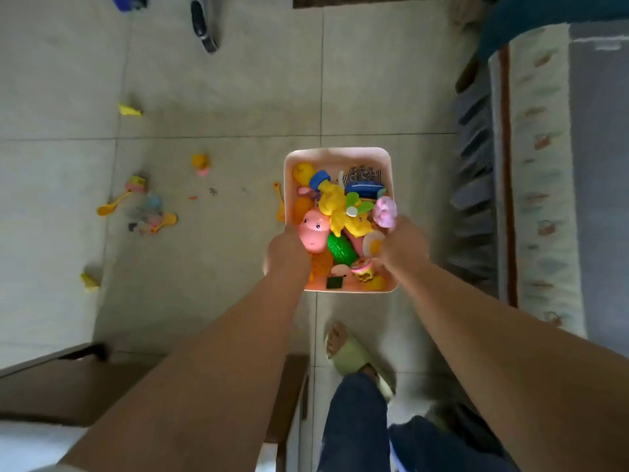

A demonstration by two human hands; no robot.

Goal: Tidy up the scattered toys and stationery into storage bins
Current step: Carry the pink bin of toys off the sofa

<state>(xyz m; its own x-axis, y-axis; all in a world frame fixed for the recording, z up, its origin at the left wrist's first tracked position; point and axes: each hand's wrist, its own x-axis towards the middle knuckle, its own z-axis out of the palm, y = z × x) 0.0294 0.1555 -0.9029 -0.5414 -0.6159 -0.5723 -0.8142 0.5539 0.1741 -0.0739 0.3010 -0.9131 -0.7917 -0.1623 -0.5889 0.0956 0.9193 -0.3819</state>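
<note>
A pink storage bin [337, 153] full of toys hangs above the tiled floor. My left hand [286, 255] grips its left rim and my right hand [403, 245] grips its right rim. Inside lie a pink pig toy [313, 229], a yellow toy [335, 207], a green ridged toy [341, 249] and a purple toy [384, 211]. Several toys lie scattered on the floor to the left: yellow spoons [110, 206], a pastel cluster [149, 212], a yellow-and-pink piece [200, 163] and yellow scraps [129, 110]. An orange spoon [279, 202] lies beside the bin.
A sofa with a patterned cover [541, 172] runs along the right. A dark wooden table edge [68, 379] sits at the lower left. My foot in a green slipper [354, 356] stands below the bin. A dark shoe [202, 25] lies at the top.
</note>
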